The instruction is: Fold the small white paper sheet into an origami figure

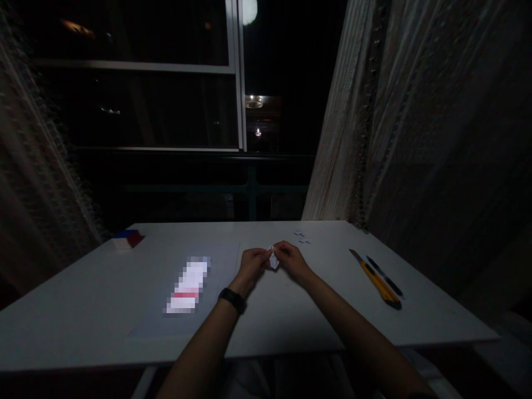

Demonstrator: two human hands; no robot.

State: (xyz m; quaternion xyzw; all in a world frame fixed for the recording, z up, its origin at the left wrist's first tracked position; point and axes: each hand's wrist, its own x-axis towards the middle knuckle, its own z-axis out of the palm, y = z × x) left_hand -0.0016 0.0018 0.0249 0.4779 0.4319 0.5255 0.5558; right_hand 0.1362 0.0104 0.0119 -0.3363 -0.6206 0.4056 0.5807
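Between my two hands, just above the white table [291,321], is a small piece of folded white paper [274,260]. My left hand [251,264] pinches its left side; a dark band circles that wrist. The fingers of my right hand [292,258] are closed on the paper's upper right. My fingers partly cover the paper, and its exact folded shape is hard to make out in the dim light. A few small white pieces with dark marks [302,237] lie on the table just beyond my right hand.
A lit phone [189,285], its screen blurred, lies on a large pale sheet [152,324] at left. A blue, white and red block [127,239] sits far left. On the right are a yellow box cutter [376,280] and a pen [384,276]. Curtains [332,122] frame a dark window.
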